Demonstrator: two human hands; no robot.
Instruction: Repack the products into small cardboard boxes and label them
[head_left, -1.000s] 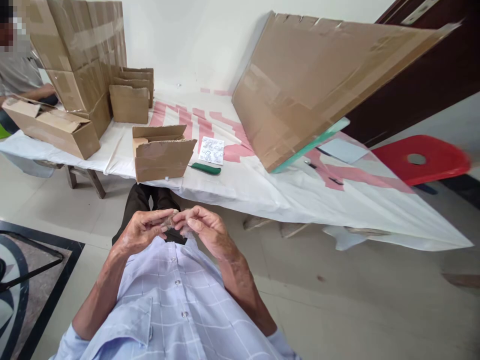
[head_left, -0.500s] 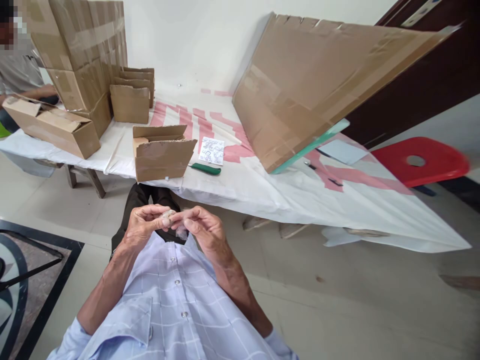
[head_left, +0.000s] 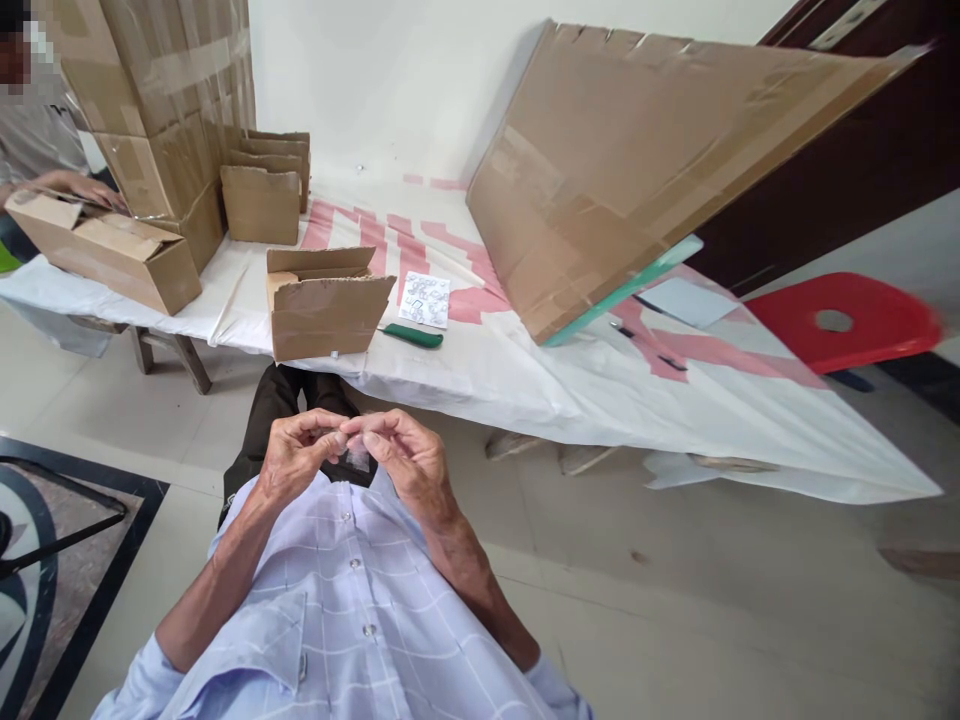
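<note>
Above my lap, just short of the table edge, my left hand (head_left: pixel 300 455) and my right hand (head_left: pixel 409 460) meet with their fingertips pinched together. Between them is a small, crumpled piece of clear plastic film (head_left: pixel 358 459), like a little bag; its contents, if any, cannot be made out. Both hands are closed on it, and part of it hangs below the right fingers. Beyond the hands stands an open cardboard box (head_left: pixel 330 318). Beside it lie a green-handled knife (head_left: pixel 414 336) and a white sheet with small printed drawings (head_left: pixel 426 300).
The table has a white cover (head_left: pixel 525 390) with pink tape. A large cardboard panel (head_left: pixel 637 150) leans at right, near a red stool (head_left: pixel 847 322). At left are stacked cartons (head_left: pixel 169 110), a long box (head_left: pixel 105 250) and cardboard dividers (head_left: pixel 262 205). A co-worker (head_left: pixel 45 150) sits beyond.
My fingertips have come closer together, and the pale bit at the left fingertips is now mostly covered. The co-worker's hand has moved over the long box.
</note>
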